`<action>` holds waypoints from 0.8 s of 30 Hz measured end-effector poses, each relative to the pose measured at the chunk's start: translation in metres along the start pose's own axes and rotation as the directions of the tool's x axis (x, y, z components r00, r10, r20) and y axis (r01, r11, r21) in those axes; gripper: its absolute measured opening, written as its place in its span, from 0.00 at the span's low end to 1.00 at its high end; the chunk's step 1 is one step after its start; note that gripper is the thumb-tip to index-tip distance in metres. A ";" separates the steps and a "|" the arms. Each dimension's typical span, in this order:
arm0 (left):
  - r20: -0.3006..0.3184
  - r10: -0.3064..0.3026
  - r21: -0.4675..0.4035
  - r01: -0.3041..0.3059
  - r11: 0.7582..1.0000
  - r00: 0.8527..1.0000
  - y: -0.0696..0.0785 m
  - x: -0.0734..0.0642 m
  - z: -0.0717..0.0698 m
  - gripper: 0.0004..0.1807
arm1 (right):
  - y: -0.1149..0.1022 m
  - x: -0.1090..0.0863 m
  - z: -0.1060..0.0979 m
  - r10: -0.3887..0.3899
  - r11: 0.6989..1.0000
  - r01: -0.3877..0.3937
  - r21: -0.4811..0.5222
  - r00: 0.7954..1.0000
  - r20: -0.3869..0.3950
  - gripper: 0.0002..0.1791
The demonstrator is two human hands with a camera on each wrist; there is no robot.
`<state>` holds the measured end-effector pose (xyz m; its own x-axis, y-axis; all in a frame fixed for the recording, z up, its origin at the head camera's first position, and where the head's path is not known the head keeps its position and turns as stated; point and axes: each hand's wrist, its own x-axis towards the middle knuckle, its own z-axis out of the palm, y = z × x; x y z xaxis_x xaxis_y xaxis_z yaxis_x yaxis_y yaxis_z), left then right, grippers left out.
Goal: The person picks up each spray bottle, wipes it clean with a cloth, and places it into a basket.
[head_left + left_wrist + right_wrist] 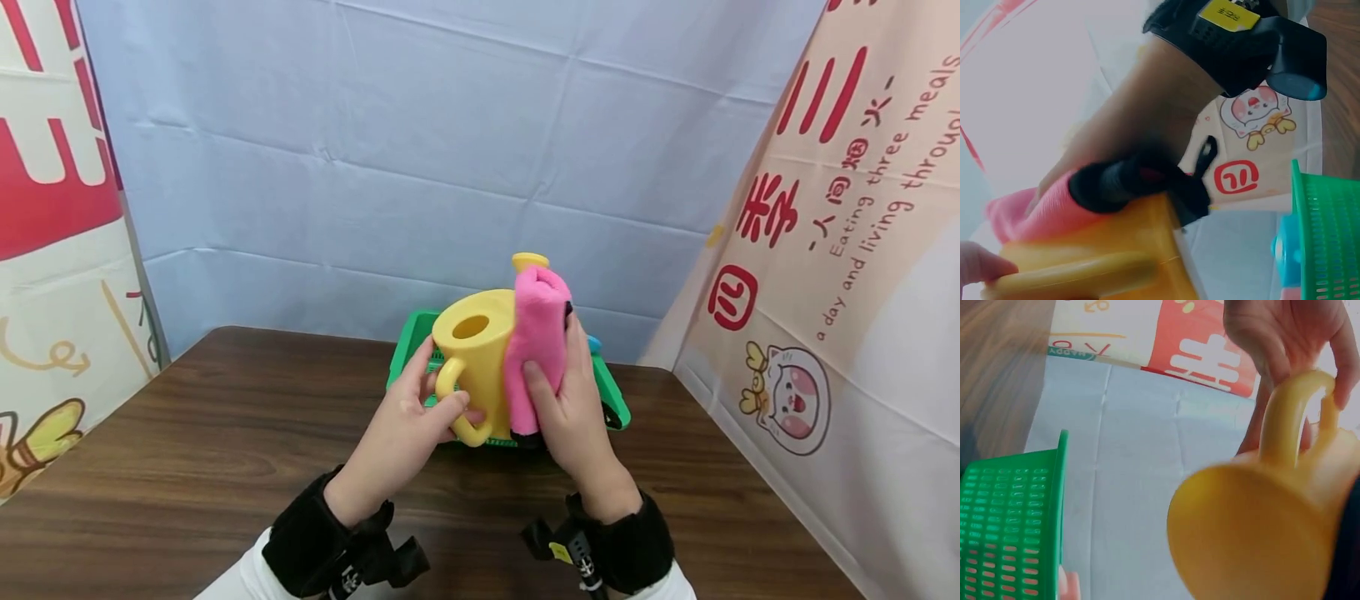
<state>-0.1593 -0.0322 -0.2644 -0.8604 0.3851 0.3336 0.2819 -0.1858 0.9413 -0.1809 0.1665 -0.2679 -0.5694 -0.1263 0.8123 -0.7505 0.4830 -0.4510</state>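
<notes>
A yellow watering can (491, 375) is held up over a green basket (617, 402). My left hand (412, 408) grips the can's handle (444, 379), with the thumb over its lower part. My right hand (573, 400) holds a folded pink fabric piece with black ends (536, 333) against the can's right side, thumb across it. In the left wrist view, a black loop (1209, 150) hangs from the black end of the fabric piece (1054, 206). The right wrist view shows the can's underside (1241, 531) and my left hand (1294, 337) at the handle.
The basket stands towards the back of a dark wooden table (225, 433); a blue item (594, 343) shows at its right. Behind hangs a pale blue cloth (420, 167), with printed cloths (810, 275) at both sides. Both wrists wear black bands (311, 533).
</notes>
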 end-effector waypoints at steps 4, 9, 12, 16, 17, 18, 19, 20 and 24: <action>-0.009 0.021 0.003 -0.021 1.000 1.000 -0.002 -0.001 -0.003 0.37 | -0.007 -0.003 0.011 -0.200 0.939 0.198 -0.282 0.980 0.023 0.39; -0.003 0.111 0.075 -0.110 0.991 0.994 -0.004 0.000 -0.005 0.28 | -0.010 -0.009 0.028 -0.403 0.796 0.405 -0.450 0.909 0.105 0.35; -0.004 0.126 0.121 -0.125 0.985 0.992 -0.006 0.001 -0.004 0.26 | -0.010 -0.011 0.033 -0.405 0.784 0.403 -0.472 0.909 0.103 0.35; 0.012 0.146 0.179 -0.146 0.973 0.989 -0.008 0.000 -0.001 0.29 | -0.010 -0.012 0.033 -0.380 0.819 0.359 -0.447 0.924 0.046 0.37; 0.015 0.148 0.199 -0.148 0.969 0.989 -0.009 0.000 -0.001 0.30 | -0.010 -0.012 0.032 -0.372 0.830 0.346 -0.437 0.928 0.029 0.38; 0.013 0.150 0.218 -0.149 0.965 0.989 -0.010 0.000 0.000 0.32 | -0.011 -0.011 0.031 -0.361 0.842 0.331 -0.427 0.933 0.011 0.39; 0.007 0.145 0.235 -0.142 0.961 0.989 -0.010 0.000 0.001 0.35 | -0.011 -0.011 0.030 -0.350 0.854 0.315 -0.413 0.937 -0.010 0.40; 0.000 0.135 0.258 -0.131 0.957 0.991 -0.011 0.000 0.001 0.37 | -0.012 -0.011 0.029 -0.333 0.868 0.294 -0.400 0.943 -0.030 0.40; -0.036 0.105 0.395 -0.082 0.915 0.994 -0.010 -0.001 0.005 0.45 | -0.015 -0.010 0.024 -0.237 0.935 0.197 -0.294 0.966 -0.106 0.45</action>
<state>-0.1590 -0.0262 -0.2741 -0.8410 0.3306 0.4282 0.4960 0.1552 0.8543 -0.1722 0.1400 -0.2778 -0.3365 -0.1446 0.9305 -0.7158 0.6813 -0.1530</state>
